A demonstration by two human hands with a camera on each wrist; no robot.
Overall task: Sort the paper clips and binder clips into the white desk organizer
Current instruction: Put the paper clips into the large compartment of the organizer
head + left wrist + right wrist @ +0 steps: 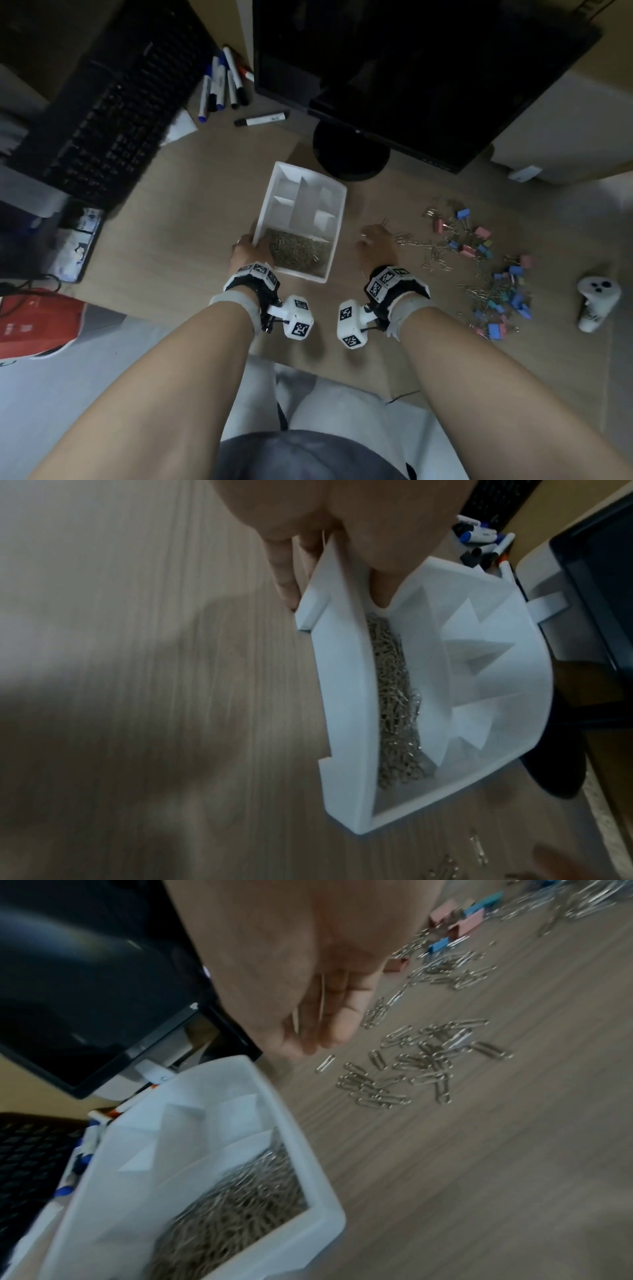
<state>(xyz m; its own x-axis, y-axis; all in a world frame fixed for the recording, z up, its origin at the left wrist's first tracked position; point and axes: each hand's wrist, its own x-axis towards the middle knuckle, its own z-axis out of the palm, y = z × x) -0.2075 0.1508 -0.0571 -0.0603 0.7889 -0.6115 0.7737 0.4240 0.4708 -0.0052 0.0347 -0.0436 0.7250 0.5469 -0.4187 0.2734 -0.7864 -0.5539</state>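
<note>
While the left hand (pixel 251 248) grips the near-left wall of the white desk organizer (pixel 334 236), thumb inside over the heaped paper clips (pixel 296 251), a tug could tip or slide it. The right hand (pixel 376 243) hovers with fingers (pixel 337 1027) relaxed, empty, beside loose clips (pixel 435 255) on the tabletop (pixel 191 240); binder clips (pixel 503 294) lie farther right, unsorted.

No text can be read in these pictures. The markers (pixel 222 84) near the keyboard carry small printing, too blurred to read. The red package (pixel 37 323) at the left edge shows faint white marks, also unreadable. The wrist cubes (pixel 298 322) bear only black-and-white square code patterns.
</note>
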